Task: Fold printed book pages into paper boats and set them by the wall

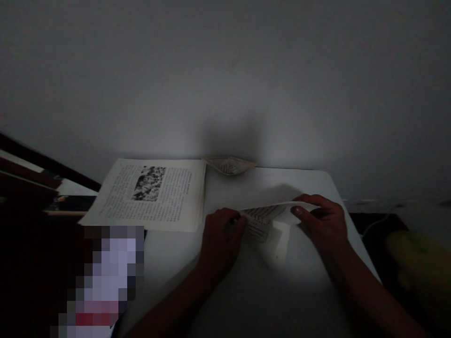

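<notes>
A folded sheet of printed paper [262, 220] is stretched between my two hands, just over the white table. My left hand [223, 239] pinches its left end; the fingers curl and partly hide that end. At the other end my right hand [322, 220] grips the paper between thumb and fingers. The paper's upper edge runs nearly straight, and its printed face slopes down to a point. Behind it, by the wall, sits a folded paper boat [230, 165]. Left of my hands lies a stack of printed pages [176, 197], the top one with a black-and-white picture.
The white table [169, 258] stands against a grey wall [225, 70]. A pixelated patch [109, 277] covers something at the table's left edge. Dark furniture [28, 188] is on the left. Something yellowish [419, 258] lies beyond the table's right edge, and the light is dim.
</notes>
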A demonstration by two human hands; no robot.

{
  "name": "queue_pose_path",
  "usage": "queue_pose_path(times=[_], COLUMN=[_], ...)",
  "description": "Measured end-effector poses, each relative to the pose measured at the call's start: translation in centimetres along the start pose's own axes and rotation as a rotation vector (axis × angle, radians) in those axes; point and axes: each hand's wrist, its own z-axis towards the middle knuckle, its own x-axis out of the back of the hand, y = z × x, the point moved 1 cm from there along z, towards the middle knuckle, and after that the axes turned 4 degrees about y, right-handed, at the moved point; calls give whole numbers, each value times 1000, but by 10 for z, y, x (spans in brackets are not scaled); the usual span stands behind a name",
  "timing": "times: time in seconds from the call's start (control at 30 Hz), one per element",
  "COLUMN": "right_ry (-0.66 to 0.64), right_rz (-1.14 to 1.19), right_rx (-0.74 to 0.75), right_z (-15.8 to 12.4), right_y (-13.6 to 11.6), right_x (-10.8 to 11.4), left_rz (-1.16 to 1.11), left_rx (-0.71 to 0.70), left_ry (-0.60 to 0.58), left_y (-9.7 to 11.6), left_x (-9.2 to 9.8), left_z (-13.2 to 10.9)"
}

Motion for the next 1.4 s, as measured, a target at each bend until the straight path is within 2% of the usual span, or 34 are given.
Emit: queue_pose_path(times=[0.23,0.5,0.67,0.87,0.97,1.1,1.2,1.3,1.4], right_ry=[-99,-258,-353,-579,-655,-724,-772,-817,-868], right_rz=[100,-102,-180,-164,-194,-217,-237,-234,-199], right_rx=[-57,65,124,260,277,259,228,173,61], right_z=[-1,0,1,3,1,-4,-9,-14,-17], right_y=[0,-1,0,-14,-18,-24,-27,-29,-28], right_x=[-5,-4,-2,-3,-5,-9,-14,-18,-20], left_rz=[-216,-289,-226,-292,-308,-286,-342,-362,-383], left_rx=[119,173,114,-6,-88,-149,-131,-37,57], left_ry=[13,22,-26,-142,-114,-28,-85,-177,-208], left_y=[-1,-3,-3,-2,1,5,3,0,-2], left_x=[7,6,7,7,8,9,9,7,6], left_z=[2,0,0,0,0,2,2,1,-1])
